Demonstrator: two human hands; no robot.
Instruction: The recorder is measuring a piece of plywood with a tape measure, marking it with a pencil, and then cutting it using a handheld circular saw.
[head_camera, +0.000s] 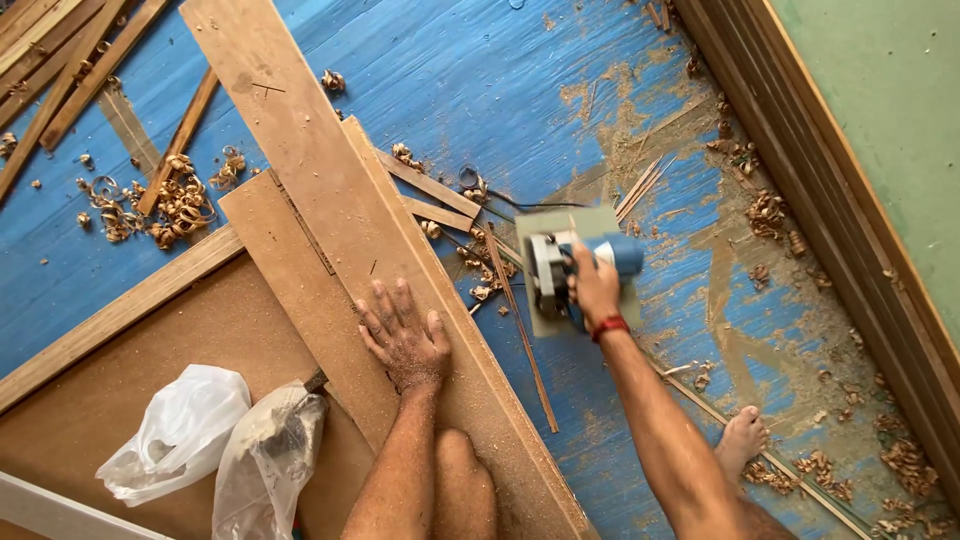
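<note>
Left hand (405, 335) lies spread flat on the long plank (330, 190); right hand (594, 290) grips the blue power planer (570, 265) beside it. Shavings (175, 205) litter the blue floor (480, 80), so planing appears well underway, finish undetermined

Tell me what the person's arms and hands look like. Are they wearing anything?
Both arms are bare, with no sleeves and no gloves. The right hand has a red band around its wrist. The left hand wears nothing: no ring, watch or band shows. Pale sawdust speckles the back of the left hand and its fingers, and a little dusts the forearms too.
</note>
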